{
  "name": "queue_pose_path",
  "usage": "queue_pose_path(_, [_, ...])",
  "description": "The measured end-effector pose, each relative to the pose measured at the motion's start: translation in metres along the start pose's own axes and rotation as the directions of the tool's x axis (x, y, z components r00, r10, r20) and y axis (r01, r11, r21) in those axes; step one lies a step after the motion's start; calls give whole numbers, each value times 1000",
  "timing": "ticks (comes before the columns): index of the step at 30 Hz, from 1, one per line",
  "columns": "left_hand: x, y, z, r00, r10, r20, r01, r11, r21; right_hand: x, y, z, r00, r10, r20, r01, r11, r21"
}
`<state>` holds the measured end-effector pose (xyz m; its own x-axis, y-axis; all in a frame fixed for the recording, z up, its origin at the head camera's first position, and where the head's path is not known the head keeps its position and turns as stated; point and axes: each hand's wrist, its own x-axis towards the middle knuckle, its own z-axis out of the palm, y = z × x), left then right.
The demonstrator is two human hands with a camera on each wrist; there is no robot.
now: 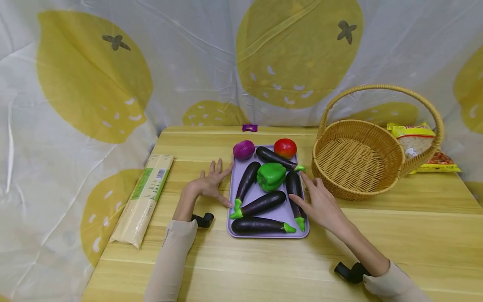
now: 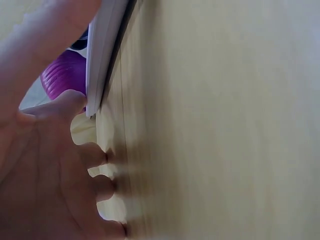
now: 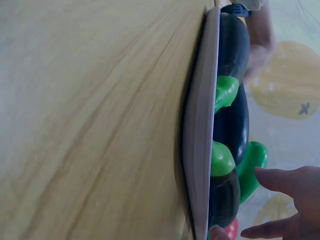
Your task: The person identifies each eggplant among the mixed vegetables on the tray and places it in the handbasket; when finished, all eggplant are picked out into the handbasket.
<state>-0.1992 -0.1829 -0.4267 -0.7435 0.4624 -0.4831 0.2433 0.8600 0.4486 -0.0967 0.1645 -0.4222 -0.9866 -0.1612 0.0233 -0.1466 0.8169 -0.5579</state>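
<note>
While my left hand point(image 1: 209, 183) spreads its fingers wide at the left rim of the lavender tray point(image 1: 278, 212), my right hand point(image 1: 320, 203) sits at its right rim, thumb and fingers apart. Between them, I see the tray bearing five eggplants point(image 1: 260, 225), a green pepper point(image 1: 271, 177), a purple onion point(image 1: 243, 149) and a red fruit point(image 1: 285, 148). Farther out, a wicker basket point(image 1: 351, 163) stands right, a long packet point(image 1: 145, 201) lies left.

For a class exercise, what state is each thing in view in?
Tray: flat, loaded
Left hand: fingers spread, beside the tray
Right hand: fingers apart, thumb over the tray
Five eggplants: whole, lying
Green pepper: whole
Purple onion: whole
Red fruit: whole
Basket: upright, handle raised
Long packet: lying flat
Purple packet: lying flat
Yellow bag: filled, partly hidden
</note>
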Motion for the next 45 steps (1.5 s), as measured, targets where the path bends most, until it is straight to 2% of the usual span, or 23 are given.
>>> queue_pose_path(11, [-1,0,0,1000,-12,10,12,1000,-11,7,3,5,1000,-13,12,12,999,34])
queue_pose_path(26, [-1,2,-1,1000,-13,9,13,1000,-20,14,-2,14,1000,-22,-12,21,999,-43])
queue_pose_path(32, [0,2,0,1000,-12,8,13,1000,-22,15,-6,16,1000,-12,-12,12,1000,-26])
queue_pose_path(39, [0,2,0,1000,-13,14,13,1000,-24,17,-1,11,1000,14,17,-14,999,31])
queue_pose_path(45, [0,2,0,1000,-18,16,18,1000,-24,16,-1,-2,999,-41,31,40,998,46])
